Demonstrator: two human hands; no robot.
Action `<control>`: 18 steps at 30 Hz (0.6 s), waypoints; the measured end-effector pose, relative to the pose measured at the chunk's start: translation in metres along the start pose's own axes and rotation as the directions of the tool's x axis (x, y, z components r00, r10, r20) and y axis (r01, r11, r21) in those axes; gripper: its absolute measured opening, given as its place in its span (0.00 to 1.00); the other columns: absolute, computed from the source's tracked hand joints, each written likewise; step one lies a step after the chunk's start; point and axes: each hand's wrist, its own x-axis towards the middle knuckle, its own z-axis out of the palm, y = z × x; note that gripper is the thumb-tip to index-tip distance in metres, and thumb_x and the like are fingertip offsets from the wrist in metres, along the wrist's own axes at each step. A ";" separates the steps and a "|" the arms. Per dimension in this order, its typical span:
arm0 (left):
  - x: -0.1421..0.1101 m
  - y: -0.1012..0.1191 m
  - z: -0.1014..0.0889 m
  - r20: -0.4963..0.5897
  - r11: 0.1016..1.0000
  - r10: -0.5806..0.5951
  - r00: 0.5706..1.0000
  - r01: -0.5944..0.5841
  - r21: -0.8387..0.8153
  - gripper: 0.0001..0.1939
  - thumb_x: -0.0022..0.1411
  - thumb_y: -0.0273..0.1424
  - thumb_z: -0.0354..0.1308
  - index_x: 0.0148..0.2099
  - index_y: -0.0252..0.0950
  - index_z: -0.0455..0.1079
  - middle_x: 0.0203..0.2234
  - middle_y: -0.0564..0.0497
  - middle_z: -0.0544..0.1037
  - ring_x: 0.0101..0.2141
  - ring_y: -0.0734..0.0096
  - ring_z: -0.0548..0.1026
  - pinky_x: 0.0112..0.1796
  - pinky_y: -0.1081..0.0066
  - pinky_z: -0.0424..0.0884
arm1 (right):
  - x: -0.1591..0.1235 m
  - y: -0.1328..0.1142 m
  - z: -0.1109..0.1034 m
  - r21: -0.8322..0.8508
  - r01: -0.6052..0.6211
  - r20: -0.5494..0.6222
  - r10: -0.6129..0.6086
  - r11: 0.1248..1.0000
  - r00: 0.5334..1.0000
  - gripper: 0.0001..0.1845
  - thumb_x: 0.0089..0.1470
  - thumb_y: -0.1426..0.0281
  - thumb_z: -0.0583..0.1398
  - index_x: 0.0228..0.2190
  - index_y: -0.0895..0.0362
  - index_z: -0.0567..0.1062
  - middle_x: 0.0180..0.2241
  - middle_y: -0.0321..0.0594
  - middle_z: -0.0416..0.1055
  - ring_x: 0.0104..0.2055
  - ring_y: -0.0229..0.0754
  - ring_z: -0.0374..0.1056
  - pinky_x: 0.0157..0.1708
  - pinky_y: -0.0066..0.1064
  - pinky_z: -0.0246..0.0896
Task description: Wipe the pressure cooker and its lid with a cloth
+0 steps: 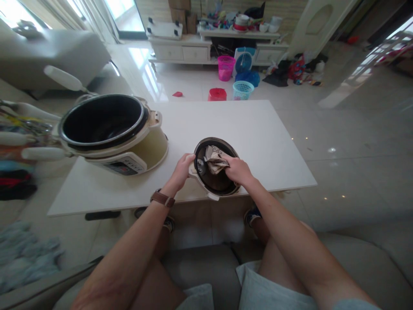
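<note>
A round cooker lid (222,184) rests near the front edge of the white table, its dark inner side facing up. My left hand (182,173) grips the lid's rim on the left, thumb over the edge. A crumpled, patterned cloth (215,158) is bunched in my right hand (238,170) and pressed against the inside of the lid. To the left stands an electric pressure cooker (155,148) without its lid, its dark inner pot (103,120) showing. The control panel (124,167) on its front faces me.
The white table (258,137) extends right of the lid. White-handled utensils (45,153) crowd the cooker's left side. Beyond the table, a red stool (217,94), a blue basket (243,89) and a pink basket (226,68) stand on the floor. A grey sofa (200,267) is beneath me.
</note>
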 end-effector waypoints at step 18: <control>-0.002 0.002 0.001 0.030 0.988 -0.108 0.994 0.111 -0.112 0.16 0.59 0.44 0.62 0.43 0.40 0.68 0.31 0.54 0.70 0.28 0.70 0.68 0.26 0.72 0.64 | 0.001 -0.010 0.012 -0.014 0.031 -0.004 -0.031 0.999 1.000 0.28 0.61 0.71 0.55 0.60 0.45 0.76 0.55 0.41 0.81 0.55 0.55 0.77 0.53 0.40 0.70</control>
